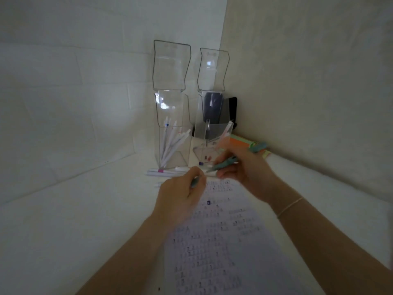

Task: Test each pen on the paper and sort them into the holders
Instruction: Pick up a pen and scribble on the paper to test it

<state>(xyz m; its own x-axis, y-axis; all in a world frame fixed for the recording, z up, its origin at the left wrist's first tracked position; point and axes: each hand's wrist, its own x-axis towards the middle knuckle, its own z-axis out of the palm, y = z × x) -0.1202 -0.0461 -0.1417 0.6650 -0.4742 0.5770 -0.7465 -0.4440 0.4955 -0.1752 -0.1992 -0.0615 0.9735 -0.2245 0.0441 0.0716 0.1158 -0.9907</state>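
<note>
Two holders of clear, glossy plastic are seen: the left holder [172, 133] and the right holder [212, 137], both with bright reflections on smooth walls. The pens in the left holder [170, 143] are of smooth white plastic. A teal pen [223, 163] of matt-looking plastic is also shown. The paper [223, 241] is thin and matt, marked with ink scribbles. The table [85, 220] is covered by a smooth, matt white surface. The wall [308, 81] is finished in a slightly rough, matt plaster. A thin thread-like bracelet [290, 207] is worn at one wrist.
</note>
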